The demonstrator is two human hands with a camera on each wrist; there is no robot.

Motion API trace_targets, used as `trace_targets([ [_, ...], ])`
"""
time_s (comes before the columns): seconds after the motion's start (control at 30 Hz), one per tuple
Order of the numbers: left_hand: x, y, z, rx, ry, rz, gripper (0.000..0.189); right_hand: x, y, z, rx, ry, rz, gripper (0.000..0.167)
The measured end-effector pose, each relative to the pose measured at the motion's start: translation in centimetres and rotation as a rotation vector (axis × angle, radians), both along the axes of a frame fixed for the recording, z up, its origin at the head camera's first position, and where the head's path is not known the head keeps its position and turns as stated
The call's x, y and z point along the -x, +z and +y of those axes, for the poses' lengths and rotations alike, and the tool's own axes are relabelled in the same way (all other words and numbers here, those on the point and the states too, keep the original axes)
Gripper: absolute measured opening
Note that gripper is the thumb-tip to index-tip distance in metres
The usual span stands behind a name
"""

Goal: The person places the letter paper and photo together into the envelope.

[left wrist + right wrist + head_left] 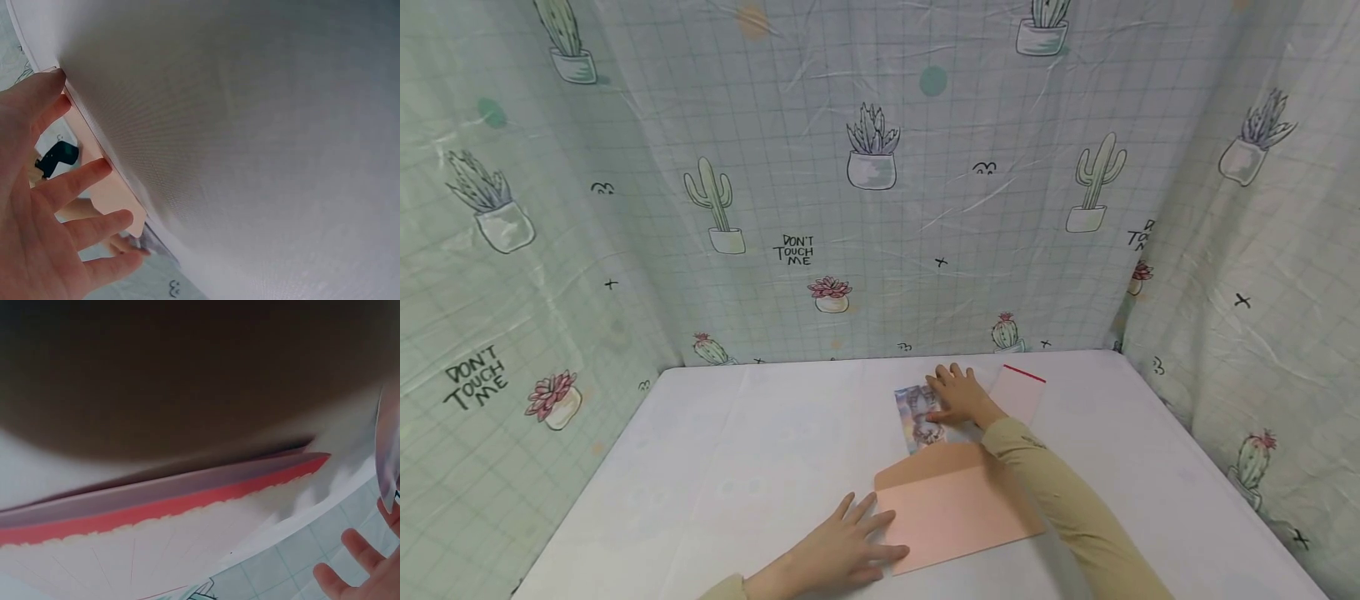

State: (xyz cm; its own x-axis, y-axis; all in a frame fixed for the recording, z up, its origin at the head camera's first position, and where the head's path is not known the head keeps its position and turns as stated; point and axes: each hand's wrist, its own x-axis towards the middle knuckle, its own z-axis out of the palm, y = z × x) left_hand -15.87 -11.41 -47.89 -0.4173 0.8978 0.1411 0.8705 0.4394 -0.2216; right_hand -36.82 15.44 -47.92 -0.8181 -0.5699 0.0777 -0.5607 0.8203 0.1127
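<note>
My left hand [838, 550] lies at the left edge of a peach envelope [955, 508], fingers spread and fairly straight, fingertips on or right at that edge. The envelope lies on the table with its flap unfolded toward the far side. In the left wrist view the fingers [94, 231] run along the envelope's edge [119, 197]. Farther back, my right hand [961, 396] reaches over a colourful picture card [917, 417], its fingers spread and covering the card's right part. Seen from the right wrist, a fingertip [387, 515] is right at the card's curved edge [389, 444].
A pale notepad [1021, 392] with a red strip along its top lies right of the right hand, partly behind the wrist. The white table [737, 450] ends at a hanging cloth [850, 217] printed with cacti. The right sleeve [1075, 508] crosses above the envelope's right side.
</note>
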Motion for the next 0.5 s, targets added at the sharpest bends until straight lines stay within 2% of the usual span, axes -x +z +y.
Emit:
trace_targets([
  [0.23, 0.07, -0.11, 0.0, -0.001, -0.006, 0.018, 0.041, 0.22, -0.25, 0.04, -0.012, 0.019, 0.121, 0.069],
  [0.5, 0.07, -0.19, 0.01, 0.001, 0.003, 0.009, 0.041, 0.16, 0.3, 0.07, 0.042, 0.101, 0.246, 0.057],
])
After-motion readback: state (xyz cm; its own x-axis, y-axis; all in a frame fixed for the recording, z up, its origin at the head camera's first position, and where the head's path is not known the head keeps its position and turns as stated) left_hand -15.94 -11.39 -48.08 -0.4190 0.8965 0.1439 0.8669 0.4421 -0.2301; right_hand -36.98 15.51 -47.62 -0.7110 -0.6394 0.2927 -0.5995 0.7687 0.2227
